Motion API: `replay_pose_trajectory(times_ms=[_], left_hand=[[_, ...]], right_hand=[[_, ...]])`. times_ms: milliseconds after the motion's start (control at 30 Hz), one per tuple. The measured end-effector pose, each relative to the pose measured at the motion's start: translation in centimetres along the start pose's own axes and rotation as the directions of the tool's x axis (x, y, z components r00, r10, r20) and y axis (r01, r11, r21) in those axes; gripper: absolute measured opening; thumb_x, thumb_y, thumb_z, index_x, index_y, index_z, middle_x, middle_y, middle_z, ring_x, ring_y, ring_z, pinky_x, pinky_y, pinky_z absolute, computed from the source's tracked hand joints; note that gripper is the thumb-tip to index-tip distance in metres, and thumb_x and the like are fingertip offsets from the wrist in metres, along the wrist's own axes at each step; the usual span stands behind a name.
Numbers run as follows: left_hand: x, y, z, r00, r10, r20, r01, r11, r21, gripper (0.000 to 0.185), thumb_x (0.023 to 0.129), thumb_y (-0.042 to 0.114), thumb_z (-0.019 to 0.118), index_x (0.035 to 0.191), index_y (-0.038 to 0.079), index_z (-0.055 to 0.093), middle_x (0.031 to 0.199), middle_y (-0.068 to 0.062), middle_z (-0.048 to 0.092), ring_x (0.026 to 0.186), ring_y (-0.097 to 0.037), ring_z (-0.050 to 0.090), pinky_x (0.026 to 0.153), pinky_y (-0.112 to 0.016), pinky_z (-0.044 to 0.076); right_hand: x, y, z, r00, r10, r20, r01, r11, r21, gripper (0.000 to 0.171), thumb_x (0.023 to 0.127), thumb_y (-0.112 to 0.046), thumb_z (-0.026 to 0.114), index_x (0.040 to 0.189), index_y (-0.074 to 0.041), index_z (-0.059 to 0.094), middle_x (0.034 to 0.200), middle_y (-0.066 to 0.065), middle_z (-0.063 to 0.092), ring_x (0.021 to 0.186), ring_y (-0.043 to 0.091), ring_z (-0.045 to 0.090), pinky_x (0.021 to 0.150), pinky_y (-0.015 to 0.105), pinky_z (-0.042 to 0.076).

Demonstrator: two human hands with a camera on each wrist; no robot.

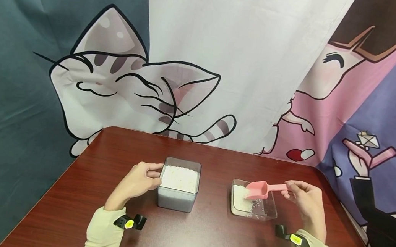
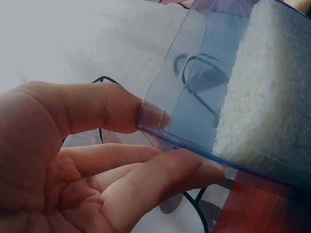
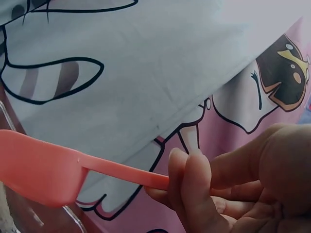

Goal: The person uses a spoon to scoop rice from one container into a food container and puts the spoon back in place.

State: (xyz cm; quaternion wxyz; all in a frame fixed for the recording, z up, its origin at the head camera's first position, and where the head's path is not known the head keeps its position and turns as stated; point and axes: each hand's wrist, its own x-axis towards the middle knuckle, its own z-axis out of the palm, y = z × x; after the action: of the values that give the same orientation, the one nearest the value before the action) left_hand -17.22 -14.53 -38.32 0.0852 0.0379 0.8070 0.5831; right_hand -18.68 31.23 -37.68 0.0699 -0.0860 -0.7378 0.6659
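On the near side of the dark red wooden table (image 1: 211,235), the left hand (image 1: 138,182) grips the left wall of a tall clear plastic box of white grains (image 1: 179,189). To the right, the right hand (image 1: 304,200) pinches the handle of a pink plastic scoop (image 1: 260,190), held over a shallow clear tray (image 1: 252,204) holding some grains. Behind hangs a cartoon cat curtain (image 1: 125,80).

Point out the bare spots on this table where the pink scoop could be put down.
Bare wood lies between the tall rice container and the shallow tray, along the table's far edge behind both, and at the near edge between the two wrists. It is crowded at the tray, where the right hand holds the pink scoop, and where the left hand grips the container.
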Motion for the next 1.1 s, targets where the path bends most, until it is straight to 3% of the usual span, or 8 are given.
replay_pose_trajectory(times_ms=[100,200,400,600,733,1100], left_hand=[[0.0,0.0,0.0,1.0,0.004,0.0,-0.004,1.0,-0.002,0.054,0.076,-0.001,0.057,0.13,-0.003,0.049,0.106,-0.019,0.065,0.089,-0.023,0.065,0.073,-0.035,0.053],[0.0,0.0,0.0,1.0,0.005,0.0,-0.005,1.0,-0.002,0.054,0.076,-0.001,0.057,0.129,-0.003,0.049,0.106,-0.019,0.065,0.089,-0.024,0.065,0.073,-0.035,0.053],[0.0,0.0,0.0,1.0,0.002,-0.005,-0.002,1.0,0.006,0.054,0.076,0.0,0.057,0.129,-0.003,0.049,0.107,-0.019,0.065,0.09,-0.024,0.065,0.073,-0.035,0.053],[0.0,0.1,0.1,1.0,-0.012,-0.014,0.012,1.0,0.01,0.054,0.076,0.0,0.057,0.129,-0.002,0.05,0.108,-0.02,0.064,0.09,-0.024,0.065,0.073,-0.036,0.053],[0.0,0.2,0.1,1.0,-0.014,-0.015,0.015,1.0,0.014,0.055,0.075,0.0,0.057,0.129,-0.002,0.05,0.108,-0.02,0.064,0.091,-0.024,0.065,0.073,-0.035,0.053],[0.0,0.0,0.1,1.0,-0.011,-0.013,0.011,1.0,0.014,0.054,0.076,0.0,0.056,0.129,-0.003,0.049,0.108,-0.02,0.064,0.091,-0.023,0.065,0.073,-0.036,0.053]], right_hand=[[-0.1,-0.2,0.2,0.998,-0.051,0.023,0.053,0.992,-0.112,0.017,0.088,-0.005,0.057,0.094,0.008,0.064,0.071,0.001,0.065,0.056,0.013,0.064,0.058,0.024,0.053],[-0.3,-0.4,0.4,0.989,-0.126,0.074,0.141,0.954,-0.263,0.027,0.089,-0.007,0.056,0.102,0.017,0.056,0.072,0.003,0.066,0.057,0.014,0.064,0.057,0.026,0.053],[-0.6,-0.8,0.7,0.965,-0.224,0.139,0.263,0.846,-0.463,0.026,0.091,-0.011,0.054,0.102,0.011,0.059,0.077,0.012,0.067,0.059,0.013,0.065,0.057,0.027,0.053],[-1.1,-1.2,0.8,0.951,-0.279,0.133,0.306,0.792,-0.529,0.024,0.091,-0.013,0.055,0.101,0.008,0.061,0.077,0.015,0.066,0.057,0.011,0.064,0.055,0.026,0.053],[-1.3,-1.4,0.9,0.944,-0.298,0.142,0.327,0.778,-0.536,0.024,0.091,-0.013,0.055,0.101,0.007,0.062,0.077,0.017,0.066,0.056,0.01,0.064,0.055,0.024,0.052],[-1.4,-1.5,1.2,0.94,-0.302,0.161,0.341,0.787,-0.515,0.024,0.091,-0.012,0.054,0.101,0.008,0.061,0.078,0.016,0.066,0.058,0.01,0.064,0.055,0.025,0.052]])
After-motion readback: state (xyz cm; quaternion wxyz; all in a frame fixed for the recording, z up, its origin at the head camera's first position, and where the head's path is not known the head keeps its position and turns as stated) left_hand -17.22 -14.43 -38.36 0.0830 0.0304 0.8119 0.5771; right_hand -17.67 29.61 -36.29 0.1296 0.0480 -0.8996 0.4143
